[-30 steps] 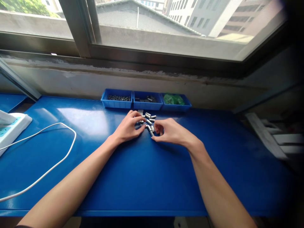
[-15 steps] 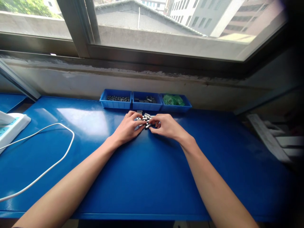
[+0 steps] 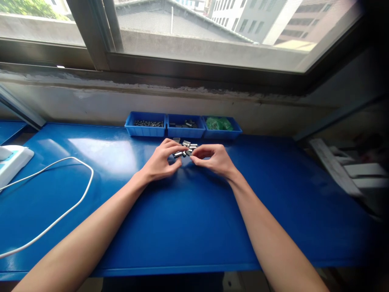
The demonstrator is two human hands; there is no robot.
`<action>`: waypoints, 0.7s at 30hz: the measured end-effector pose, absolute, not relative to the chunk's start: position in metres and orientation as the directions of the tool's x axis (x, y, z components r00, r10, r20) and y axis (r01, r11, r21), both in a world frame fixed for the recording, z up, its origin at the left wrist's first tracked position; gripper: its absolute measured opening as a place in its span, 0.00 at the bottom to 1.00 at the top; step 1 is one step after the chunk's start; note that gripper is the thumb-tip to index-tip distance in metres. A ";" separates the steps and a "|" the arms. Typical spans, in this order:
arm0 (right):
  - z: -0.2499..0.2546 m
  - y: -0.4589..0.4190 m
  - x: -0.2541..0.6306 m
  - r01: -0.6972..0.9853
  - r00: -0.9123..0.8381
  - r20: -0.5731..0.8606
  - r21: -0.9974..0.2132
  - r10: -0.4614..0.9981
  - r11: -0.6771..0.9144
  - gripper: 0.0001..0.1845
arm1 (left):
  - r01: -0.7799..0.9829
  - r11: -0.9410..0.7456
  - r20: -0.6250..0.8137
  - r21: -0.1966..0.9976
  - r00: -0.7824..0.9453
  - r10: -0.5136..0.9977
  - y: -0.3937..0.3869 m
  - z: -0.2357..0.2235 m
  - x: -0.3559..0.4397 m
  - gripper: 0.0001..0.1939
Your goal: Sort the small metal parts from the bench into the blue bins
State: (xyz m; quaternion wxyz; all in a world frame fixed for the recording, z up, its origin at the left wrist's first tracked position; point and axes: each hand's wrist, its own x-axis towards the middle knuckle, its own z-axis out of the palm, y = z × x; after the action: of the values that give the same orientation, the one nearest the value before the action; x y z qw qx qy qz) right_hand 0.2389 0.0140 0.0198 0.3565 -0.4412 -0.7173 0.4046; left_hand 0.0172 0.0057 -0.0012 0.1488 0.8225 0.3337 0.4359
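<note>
Small shiny metal pieces (image 3: 186, 143), short and bar-like, lie in a loose pile on the blue table, partly hidden by my fingers. My left hand (image 3: 164, 160) is at the pile's left side, its thumb and index finger apart, with a few pieces showing in the gap. From the right, my right hand (image 3: 214, 159) pinches the end of one dark metal piece (image 3: 189, 153) between thumb and index finger. The fingertips of both hands are close together over the near side of the pile.
Behind the pile stand three blue bins: one with small metal parts (image 3: 148, 123), one with darker metal pieces (image 3: 188, 123), one with a green plastic bag (image 3: 219, 123). A white cable (image 3: 88, 186) and power strip (image 3: 15, 164) lie at left. A window (image 3: 182, 36) rises behind.
My left thumb and index finger have spread apart, with the thumb moving toward me. My right fingertips have closed on a metal piece. The whole view has shifted slightly.
</note>
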 end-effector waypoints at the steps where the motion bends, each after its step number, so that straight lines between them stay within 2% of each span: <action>1: 0.019 0.014 0.237 0.281 -0.339 0.137 -0.929 0.931 0.239 0.15 | 0.397 -0.735 0.617 0.549 0.401 0.677 0.005 0.000 0.017 0.15; 5: 0.016 0.013 0.227 0.032 -0.312 0.098 -0.993 0.945 0.113 0.19 | 0.392 -0.719 0.642 0.574 0.329 0.692 0.006 -0.002 0.017 0.07; 8: 0.014 0.013 0.219 -0.033 -0.280 0.108 -0.994 0.954 0.103 0.20 | 0.410 -0.706 0.662 0.577 0.273 0.699 0.008 -0.007 0.016 0.06; 13: 0.018 0.030 0.214 0.019 -0.243 0.131 -0.990 0.961 0.140 0.21 | 0.495 -0.652 0.657 0.574 0.197 0.728 0.010 -0.009 0.015 0.08; 17: 0.023 0.069 0.213 0.046 0.030 0.216 -0.976 0.976 0.214 0.19 | 0.614 -0.611 0.615 0.499 0.246 0.749 0.011 -0.010 0.015 0.09; 21: 0.025 0.100 0.212 0.216 0.206 0.261 -0.952 0.943 0.216 0.12 | 0.657 -0.629 0.551 0.416 0.368 0.749 0.009 -0.010 0.016 0.06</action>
State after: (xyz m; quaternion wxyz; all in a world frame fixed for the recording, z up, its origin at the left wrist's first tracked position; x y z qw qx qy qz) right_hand 0.2115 0.1003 0.0247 0.5619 -0.5361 -0.5407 0.3234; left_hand 0.0162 0.0095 -0.0104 0.0629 0.8248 0.4259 0.3666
